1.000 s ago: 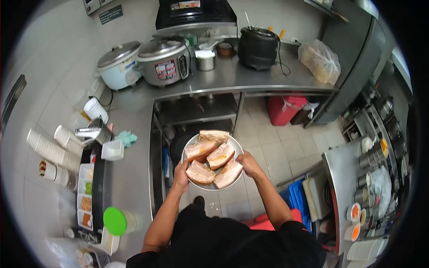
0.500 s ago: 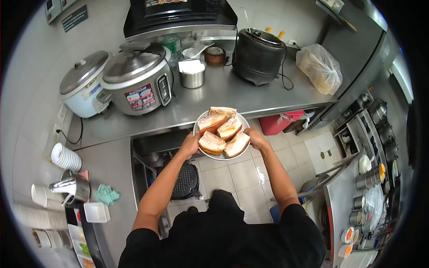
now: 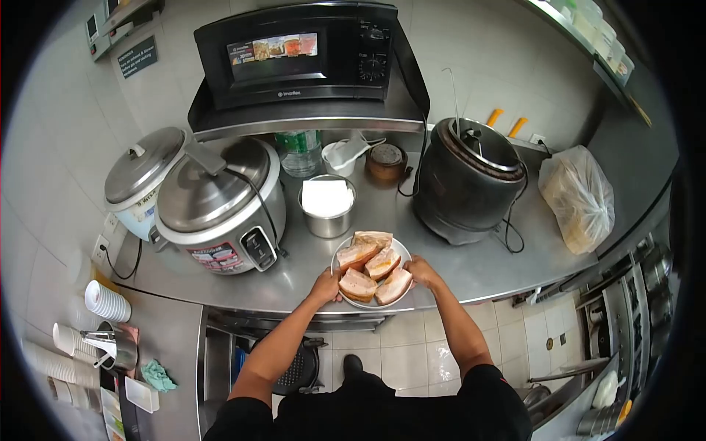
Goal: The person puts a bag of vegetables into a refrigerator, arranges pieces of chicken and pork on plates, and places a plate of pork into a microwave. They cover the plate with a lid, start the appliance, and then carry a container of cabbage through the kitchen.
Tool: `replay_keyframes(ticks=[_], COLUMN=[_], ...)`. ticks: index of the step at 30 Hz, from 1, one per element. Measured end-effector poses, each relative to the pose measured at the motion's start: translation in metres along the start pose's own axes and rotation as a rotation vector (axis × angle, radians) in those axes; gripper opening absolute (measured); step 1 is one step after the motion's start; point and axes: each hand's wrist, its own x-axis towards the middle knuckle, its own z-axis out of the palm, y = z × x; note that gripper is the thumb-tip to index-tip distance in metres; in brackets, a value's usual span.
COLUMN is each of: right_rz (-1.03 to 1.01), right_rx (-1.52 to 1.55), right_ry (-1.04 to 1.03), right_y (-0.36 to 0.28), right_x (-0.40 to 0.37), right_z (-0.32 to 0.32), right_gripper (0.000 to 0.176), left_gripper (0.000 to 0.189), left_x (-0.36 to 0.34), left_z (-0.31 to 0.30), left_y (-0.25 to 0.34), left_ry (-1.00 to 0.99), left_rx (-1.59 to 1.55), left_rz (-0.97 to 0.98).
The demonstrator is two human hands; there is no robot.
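Head view: my left hand (image 3: 326, 287) and right hand (image 3: 421, 271) pinch opposite sides of a white plate (image 3: 402, 253) bearing five meat slabs (image 3: 383, 263), by the edge of the steel counter (image 3: 478, 269).

Meat slabs (image 3: 382, 263) on a white plate (image 3: 398, 248)

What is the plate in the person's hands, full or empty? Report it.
Full: five pork belly slabs cover most of the plate, with the left hand and right hand at its sides.
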Motion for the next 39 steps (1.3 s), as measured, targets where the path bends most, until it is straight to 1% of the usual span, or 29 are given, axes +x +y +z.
replay_keyframes(ticks=[4, 6, 7, 8, 9, 10, 11, 12, 13, 14, 15, 16, 17, 18, 19, 21, 22, 24, 25, 26, 27, 28, 29, 30, 32, 33, 34, 37, 39], right_rz=[-0.063, -0.051, -0.009, 0.031, 0.019, -0.143, -0.308, -0.457, -0.594, -0.903, -1.039, -1.133, -1.277, -1.246, -1.142, -1.035, -1.034, -0.808, -0.866, -0.862, -0.792, -0.725, -0.721, -0.721, -0.769, -0.743, -0.751, -0.654, -0.674], right_rx=[-0.096, -0.122, -0.230, -0.340, -0.348, -0.675, -0.998, -0.757, -0.508, -0.412, -0.447, -0.452, -0.437, -0.436, -0.489, -0.518, -0.508, -0.491, -0.388, -0.381, -0.382, -0.381, -0.374, -0.371, -0.400, -0.389, -0.391, -0.427, -0.453], right_ry=[-0.013, -0.001, -0.021, -0.040, -0.036, -0.026, -0.012, -0.006, -0.008, 0.075, 0.196, 0.342, 0.559, 0.706, 0.794, 0.941, 0.947, 0.822, 0.866, 0.874, 0.819, 0.761, 0.792, 0.794, 0.906, 0.910, 0.909, 0.932, 0.914], right_y=[-0.008, -0.018, -0.025, -0.033, -0.058, -0.100, -0.142, -0.185, -0.219, -0.238, -0.276, -0.298, -0.320, -0.340, -0.355, -0.365, -0.372, -0.387, -0.387, -0.389, -0.392, -0.395, -0.396, -0.395, -0.392, -0.392, -0.392, -0.399, -0.398], right_x=[0.020, 0.026, 0.024, 0.021, 0.006, -0.020, -0.046, -0.072, -0.087, -0.083, -0.089, -0.071, -0.052, -0.035, -0.012, 0.053, 0.062, 0.074, 0.079, 0.078, 0.074, 0.073, 0.072, 0.078, 0.089, 0.087, 0.088, 0.086, 0.084], right_z=[-0.014, -0.020, -0.024, -0.029, -0.033, -0.037, -0.038, -0.037, -0.035, -0.034, -0.032, -0.035, -0.032, -0.031, -0.033, -0.037, -0.038, -0.034, -0.036, -0.040, -0.043, -0.045, -0.043, -0.044, -0.043, -0.042, -0.041, -0.037, -0.036], right_gripper=[0.030, 0.028, 0.028, 0.029, 0.029, 0.030, 0.032, 0.030, 0.028, 0.026, 0.023, 0.020, 0.022, 0.032, 0.047, 0.055, 0.055, 0.056, 0.049, 0.049, 0.049, 0.049, 0.045, 0.045, 0.043, 0.043, 0.043, 0.042, 0.044], left_gripper=[0.042, 0.041, 0.050, 0.050, 0.053, 0.056, 0.059, 0.062, 0.055, 0.055, 0.048, 0.041, 0.035, 0.031, 0.031, 0.037, 0.042, 0.057, 0.062, 0.068, 0.068, 0.072, 0.076, 0.076, 0.081, 0.083, 0.083, 0.085, 0.091], left_x=[0.020, 0.030, 0.030, 0.028, 0.023, 0.022, 0.018, 0.007, -0.016, -0.029, -0.039, -0.050, -0.057, -0.061, -0.066, -0.061, -0.051, -0.025, -0.011, 0.001, 0.013, 0.025, 0.035, 0.044, 0.060, 0.064, 0.067, 0.066, 0.058], left_z=[0.005, 0.006, 0.005, 0.005, 0.005, 0.000, -0.007, -0.013, -0.018, -0.024, -0.029, -0.032, -0.034, -0.036, -0.041, -0.054, -0.060, -0.074, -0.077, -0.079, -0.080, -0.081, -0.083, -0.085, -0.089, -0.090, -0.090, -0.089, -0.088], left_y=[0.000, 0.000, 0.001, 0.001, 0.001, 0.006, 0.012, 0.020, 0.044, 0.059, 0.071, 0.085, 0.107, 0.137, 0.170, 0.236, 0.266, 0.313, 0.333, 0.349, 0.361, 0.369, 0.377, 0.382, 0.388, 0.390, 0.390, 0.387, 0.382], left_ry=[0.057, 0.060, 0.067, 0.068, 0.051, 0.042, 0.058, 0.075, 0.128, 0.143, 0.156, 0.166, 0.294, 0.420, 0.482, 0.582, 0.627, 0.681, 0.699, 0.716, 0.709, 0.748, 0.791, 0.790, 0.808, 0.791, 0.799, 0.820, 0.860], left_rx=[0.006, -0.015, -0.022, -0.026, -0.024, -0.019, 0.051, 0.121, 0.098, 0.101, 0.189, 0.276, 0.336, 0.396, 0.480, 0.673, 0.780, 0.865, 0.884, 0.904, 0.910, 0.960, 1.007, 1.010, 1.081, 1.062, 1.060, 1.087, 1.044], left_rz=[0.015, -0.002, -0.006, 0.002, 0.007, 0.023, -0.032, -0.094, -0.108, -0.102, 0.082, 0.262, 0.507, 0.753, 0.893, 1.137, 1.244, 1.304, 1.308, 1.314, 1.320, 1.264, 1.209, 1.212, 1.097, 1.068, 1.069, 1.060, 1.099])
